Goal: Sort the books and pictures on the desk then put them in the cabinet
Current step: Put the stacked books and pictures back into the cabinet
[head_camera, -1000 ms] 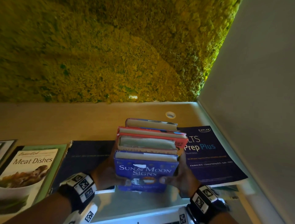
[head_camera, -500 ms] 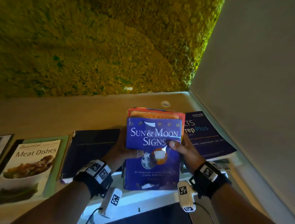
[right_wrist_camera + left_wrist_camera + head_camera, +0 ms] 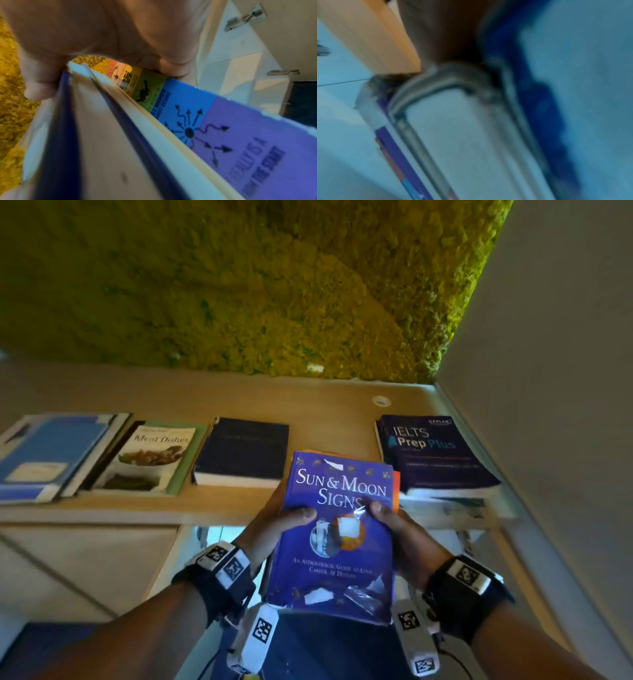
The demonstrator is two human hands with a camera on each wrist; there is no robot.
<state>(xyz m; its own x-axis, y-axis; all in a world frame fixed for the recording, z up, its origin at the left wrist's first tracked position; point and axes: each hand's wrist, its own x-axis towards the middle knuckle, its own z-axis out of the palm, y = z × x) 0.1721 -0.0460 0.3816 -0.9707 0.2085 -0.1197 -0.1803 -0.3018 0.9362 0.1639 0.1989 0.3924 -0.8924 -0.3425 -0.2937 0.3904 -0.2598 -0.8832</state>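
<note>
I hold a stack of books [image 3: 337,546] off the desk's front edge, the blue "Sun & Moon Signs" on top. My left hand [image 3: 274,525] grips its left side, thumb on the cover. My right hand [image 3: 399,529] grips the right side, thumb on the cover too. In the right wrist view the stack of books [image 3: 109,135] shows its page edges and a colourful back cover underneath, with my right hand [image 3: 102,44] curled round it. The left wrist view is blurred; only my left hand [image 3: 443,33] and book edges show.
On the wooden desk [image 3: 212,505] lie a blue folder [image 3: 48,457], "Meat Dishes" [image 3: 150,460], a dark navy book [image 3: 245,453] and "IELTS Prep Plus" [image 3: 433,455]. A moss wall [image 3: 239,285] stands behind, a grey wall [image 3: 555,371] on the right. An open cabinet door with hinges [image 3: 245,17] is at the right.
The stack has come off the desk toward me and tilted so its front cover faces up. My view has pulled back, showing more of the desk and its books.
</note>
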